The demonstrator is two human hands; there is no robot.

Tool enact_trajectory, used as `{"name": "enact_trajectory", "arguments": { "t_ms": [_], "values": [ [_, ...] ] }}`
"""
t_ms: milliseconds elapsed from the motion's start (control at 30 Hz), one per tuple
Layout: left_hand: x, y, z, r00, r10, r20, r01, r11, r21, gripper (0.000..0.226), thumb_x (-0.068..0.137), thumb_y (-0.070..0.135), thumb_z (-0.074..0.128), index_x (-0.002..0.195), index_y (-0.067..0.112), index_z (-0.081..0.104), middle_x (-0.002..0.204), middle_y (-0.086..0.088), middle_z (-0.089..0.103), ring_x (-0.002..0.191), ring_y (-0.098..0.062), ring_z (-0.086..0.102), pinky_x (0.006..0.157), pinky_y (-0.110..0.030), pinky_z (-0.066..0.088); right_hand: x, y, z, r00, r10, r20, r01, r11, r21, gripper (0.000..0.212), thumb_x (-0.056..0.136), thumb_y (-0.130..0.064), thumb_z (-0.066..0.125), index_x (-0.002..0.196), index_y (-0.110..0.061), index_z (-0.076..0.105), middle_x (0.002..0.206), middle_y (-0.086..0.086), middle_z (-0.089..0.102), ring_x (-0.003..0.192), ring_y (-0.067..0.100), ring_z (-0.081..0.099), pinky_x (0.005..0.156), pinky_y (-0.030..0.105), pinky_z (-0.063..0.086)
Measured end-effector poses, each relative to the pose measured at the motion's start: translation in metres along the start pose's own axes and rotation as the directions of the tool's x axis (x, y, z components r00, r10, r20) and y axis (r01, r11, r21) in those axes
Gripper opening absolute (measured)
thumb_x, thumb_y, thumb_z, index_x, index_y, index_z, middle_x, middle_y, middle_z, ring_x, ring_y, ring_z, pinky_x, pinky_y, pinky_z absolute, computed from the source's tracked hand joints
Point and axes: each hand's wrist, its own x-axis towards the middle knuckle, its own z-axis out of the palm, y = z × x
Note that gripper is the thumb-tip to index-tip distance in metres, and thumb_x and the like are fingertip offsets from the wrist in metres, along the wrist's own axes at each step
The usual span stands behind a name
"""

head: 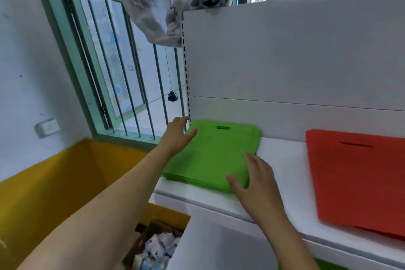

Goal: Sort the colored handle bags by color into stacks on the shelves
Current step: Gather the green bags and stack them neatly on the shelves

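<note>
The left hand (178, 136) lies flat with straight fingers at the far left edge of the green bag stack (213, 155), touching it and gripping nothing. The right hand (255, 180) is flat too, its fingers spread on the near right corner of the same stack, and it holds nothing either. So both hands look like they are patting the green bags to make the pile neat. The green stack sits at the left end of the white shelf (282, 173), close to the back panel, with the handle hole (223, 127) on the far side. Well apart to the right on the same shelf lies the red bag stack (359, 180), also flat, with its own slot handle. A bit of green shows low down under the shelf, at the bottom edge of the view, but it is too small to tell what it is. To the left there is a barred window (122, 68), and a cardboard box (153, 245) with crumpled stuff sits low down near the yellow wall. It looks like two colors are already sorted. No loose bags show here, so how many are left cannot be told.
</note>
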Motion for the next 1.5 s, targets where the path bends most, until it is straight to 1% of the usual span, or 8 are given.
{"name": "enact_trajectory", "arguments": {
  "t_ms": [300, 467, 633, 833, 967, 1167, 1333, 1500],
  "values": [
    [0.095, -0.040, 0.055, 0.907, 0.139, 0.397, -0.325, 0.830, 0.453, 0.057, 0.105, 0.032, 0.033, 0.157, 0.023, 0.011, 0.164, 0.002, 0.013, 0.151, -0.024, 0.004, 0.117, -0.050, 0.021, 0.032, 0.011, 0.024, 0.960, 0.109, 0.259, -0.054, 0.976, -0.213, 0.102, 0.061, -0.084, 0.012, 0.150, -0.037, 0.028, 0.158, -0.020, 0.019, 0.145, 0.016, 0.021, 0.119, 0.031, 0.018],
    [0.105, -0.045, 0.068, 0.918, 0.176, 0.355, -0.338, 0.817, 0.468, 0.041, 0.103, 0.037, 0.040, 0.142, 0.026, 0.048, 0.146, -0.005, 0.049, 0.144, -0.022, 0.031, 0.112, -0.046, 0.030, 0.035, 0.011, 0.024, 0.955, 0.150, 0.258, -0.111, 0.981, -0.157, 0.093, 0.063, -0.083, 0.020, 0.143, -0.040, 0.042, 0.152, -0.023, 0.031, 0.142, 0.013, 0.029, 0.117, 0.028, 0.022],
    [0.098, -0.025, 0.057, 0.905, 0.316, 0.285, -0.425, 0.656, 0.623, 0.025, 0.098, 0.024, 0.043, 0.098, 0.017, 0.068, 0.093, -0.006, 0.067, 0.088, -0.026, 0.060, 0.079, -0.034, 0.040, 0.036, 0.003, 0.021, 0.967, 0.190, 0.170, -0.159, 0.970, -0.182, 0.049, 0.093, -0.057, 0.040, 0.137, -0.039, 0.050, 0.146, -0.021, 0.042, 0.138, 0.013, 0.038, 0.111, 0.024, 0.027],
    [0.086, -0.008, 0.028, 0.865, 0.403, 0.298, -0.481, 0.834, 0.270, 0.013, 0.093, 0.024, 0.053, 0.099, 0.013, 0.052, 0.079, -0.002, 0.057, 0.076, -0.026, 0.057, 0.062, -0.030, 0.039, 0.007, -0.019, -0.006, 0.960, 0.278, -0.023, -0.278, 0.961, 0.011, 0.031, 0.098, -0.026, 0.054, 0.128, -0.030, 0.063, 0.145, -0.002, 0.049, 0.128, 0.010, 0.048, 0.100, 0.010, 0.031],
    [0.063, 0.017, 0.015, 0.802, 0.499, 0.330, -0.529, 0.849, 0.002, 0.016, 0.097, 0.028, 0.051, 0.098, 0.014, 0.044, 0.072, -0.003, 0.052, 0.067, -0.024, 0.050, 0.055, -0.031, 0.031, -0.040, -0.032, -0.045, 0.904, 0.362, -0.226, -0.298, 0.915, 0.272, 0.027, 0.094, -0.017, 0.061, 0.108, -0.037, 0.071, 0.078, -0.011, 0.072, 0.070, 0.009, 0.066, 0.064, 0.014, 0.045],
    [-0.007, 0.091, 0.015, 0.673, 0.676, 0.299, -0.523, 0.722, -0.453, 0.012, 0.097, 0.023, 0.058, 0.095, 0.016, 0.047, 0.073, -0.007, 0.056, 0.059, -0.017, 0.041, 0.056, -0.029, 0.033, -0.151, -0.031, -0.110, 0.651, 0.646, -0.399, -0.485, 0.758, 0.436, 0.040, 0.088, -0.027, 0.070, 0.127, -0.031, 0.059, 0.087, 0.002, 0.072, 0.056, 0.007, 0.064, 0.070, 0.020, 0.051],
    [-0.107, 0.153, 0.049, 0.410, 0.843, 0.348, -0.480, 0.524, -0.704, 0.021, 0.093, 0.013, 0.059, 0.079, 0.011, 0.044, 0.067, 0.004, 0.039, 0.060, -0.006, 0.032, 0.056, -0.024, 0.028, -0.271, -0.024, -0.136, 0.389, 0.796, -0.465, -0.658, 0.593, 0.464, 0.012, 0.090, -0.027, 0.067, 0.081, -0.018, 0.064, 0.054, 0.000, 0.056, 0.040, 0.005, 0.044, 0.044, 0.018, 0.036],
    [-0.212, 0.177, 0.118, 0.155, 0.865, 0.477, -0.434, 0.493, -0.754, 0.030, 0.081, 0.019, 0.066, 0.096, 0.015, 0.041, 0.073, 0.006, 0.038, 0.062, -0.008, 0.035, 0.057, -0.028, 0.030, -0.364, -0.002, -0.120, 0.184, 0.871, -0.456, -0.689, 0.445, 0.572, 0.010, 0.092, -0.016, 0.062, 0.083, -0.018, 0.063, 0.057, -0.003, 0.049, 0.042, 0.008, 0.040, 0.044, 0.022, 0.031]
  ]
}}
